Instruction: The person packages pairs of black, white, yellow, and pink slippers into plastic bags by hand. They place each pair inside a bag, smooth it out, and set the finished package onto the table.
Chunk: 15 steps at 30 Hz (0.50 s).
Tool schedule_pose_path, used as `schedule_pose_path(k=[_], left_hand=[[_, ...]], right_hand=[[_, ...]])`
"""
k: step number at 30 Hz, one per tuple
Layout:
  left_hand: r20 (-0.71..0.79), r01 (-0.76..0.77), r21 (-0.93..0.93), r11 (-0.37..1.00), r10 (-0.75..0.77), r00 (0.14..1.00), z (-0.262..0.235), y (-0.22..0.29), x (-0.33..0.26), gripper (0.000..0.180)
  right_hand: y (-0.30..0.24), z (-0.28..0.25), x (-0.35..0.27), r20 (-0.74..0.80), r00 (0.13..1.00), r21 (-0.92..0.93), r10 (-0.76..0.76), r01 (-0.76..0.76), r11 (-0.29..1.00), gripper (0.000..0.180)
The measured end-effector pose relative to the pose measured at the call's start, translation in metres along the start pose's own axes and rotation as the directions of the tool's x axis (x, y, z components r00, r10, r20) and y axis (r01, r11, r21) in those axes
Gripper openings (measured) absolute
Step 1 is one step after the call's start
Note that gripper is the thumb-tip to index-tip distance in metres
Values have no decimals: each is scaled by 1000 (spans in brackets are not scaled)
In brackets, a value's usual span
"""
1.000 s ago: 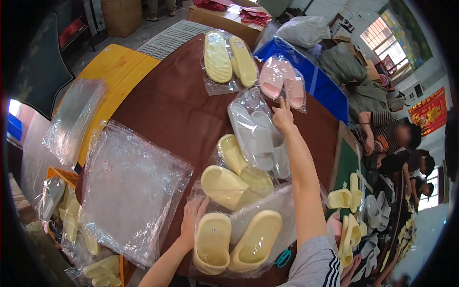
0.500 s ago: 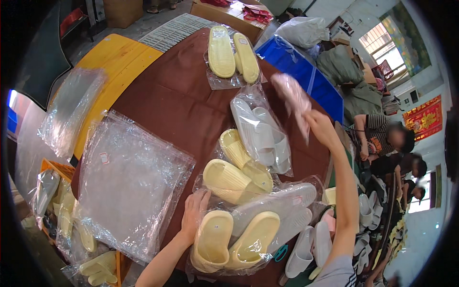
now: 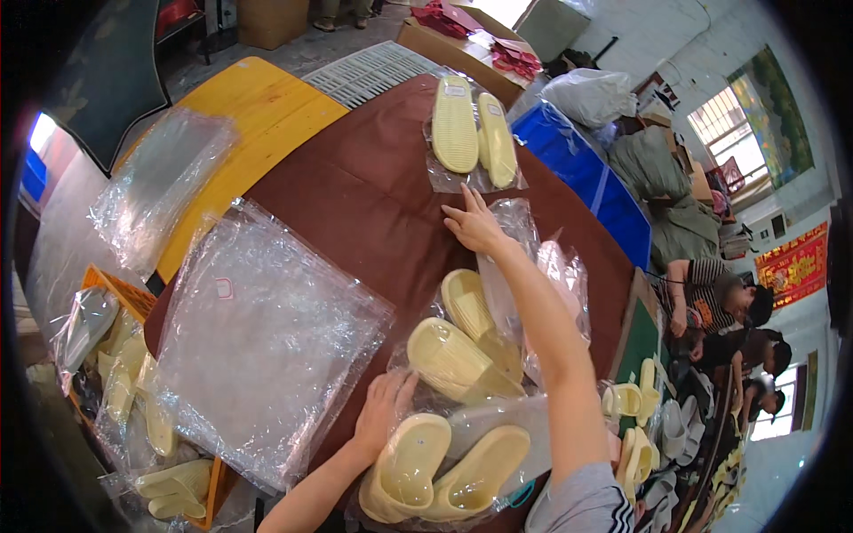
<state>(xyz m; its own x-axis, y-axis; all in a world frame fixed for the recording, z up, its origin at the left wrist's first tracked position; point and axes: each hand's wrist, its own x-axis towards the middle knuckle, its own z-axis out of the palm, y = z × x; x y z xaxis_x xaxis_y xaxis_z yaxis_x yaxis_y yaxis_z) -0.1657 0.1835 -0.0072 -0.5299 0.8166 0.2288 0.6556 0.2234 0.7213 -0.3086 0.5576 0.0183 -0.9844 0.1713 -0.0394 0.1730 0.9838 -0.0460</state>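
Note:
My left hand lies with its fingers stretched out at the edge of a clear bag, beside the near pair of pale yellow slippers. My right hand reaches far over the table with spread fingers, holding nothing. Its fingertips come close to the bagged yellow slippers at the far end. Beneath my right forearm are bagged grey slippers, mostly hidden, and beside them bagged pink slippers. A further bagged yellow pair lies between my two arms.
A stack of clear plastic bags covers the left of the brown table. More bags lie by the yellow board. A blue bin stands at the far right. An orange crate with slippers is lower left. Co-workers sit right.
My right hand has let go of the pink slippers, which now lie beside the grey ones, and has moved left toward the far yellow pair. My left hand stays by the near bag.

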Motion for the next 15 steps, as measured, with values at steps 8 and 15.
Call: schedule_pose_path(k=[8, 15], left_hand=[[18, 9, -2, 1000, -9, 1000, 4, 3, 5, 60], [-92, -50, -92, 995, 42, 995, -6, -3, -6, 59]], right_hand=[[31, 21, 33, -299, 926, 301, 232, -139, 943, 45], [-31, -144, -93, -248, 937, 778, 245, 42, 626, 39]])
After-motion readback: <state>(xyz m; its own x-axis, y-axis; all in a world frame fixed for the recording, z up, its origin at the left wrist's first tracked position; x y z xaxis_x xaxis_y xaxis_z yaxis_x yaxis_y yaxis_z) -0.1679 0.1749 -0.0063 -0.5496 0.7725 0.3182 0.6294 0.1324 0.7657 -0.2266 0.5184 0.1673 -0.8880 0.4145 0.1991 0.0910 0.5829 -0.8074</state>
